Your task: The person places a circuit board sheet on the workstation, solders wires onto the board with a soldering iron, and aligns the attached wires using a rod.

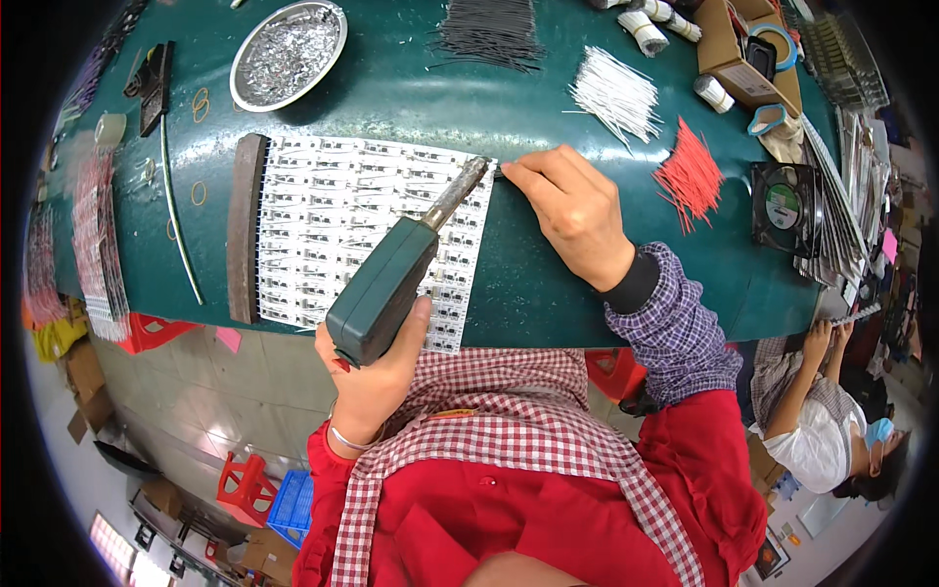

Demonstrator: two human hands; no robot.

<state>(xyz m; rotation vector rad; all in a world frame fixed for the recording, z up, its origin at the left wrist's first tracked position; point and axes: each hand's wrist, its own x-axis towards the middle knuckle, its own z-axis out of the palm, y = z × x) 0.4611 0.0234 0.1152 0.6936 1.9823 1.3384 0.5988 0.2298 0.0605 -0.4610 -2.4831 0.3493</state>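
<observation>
My left hand (377, 377) is wrapped round the green body of a soldering gun (386, 284). Its metal barrel slants up and to the right, with the dark tip at the far right corner of a white circuit board panel (333, 230). Rows of small parts with metal leads cover that panel. Just beyond the same corner, my right hand (572, 210) pinches thumb and forefinger together. A thin dark piece that looks like a wire end shows at its fingertips; most of it is hidden.
A brown bar (246, 230) lies along the panel's left edge. Behind are a bowl of metal clippings (290, 57), black wires (489, 34), white wires (616, 96) and red wires (690, 174). A small fan (785, 207) stands at right, near a cardboard box (738, 59). Another person (822, 421) works beyond.
</observation>
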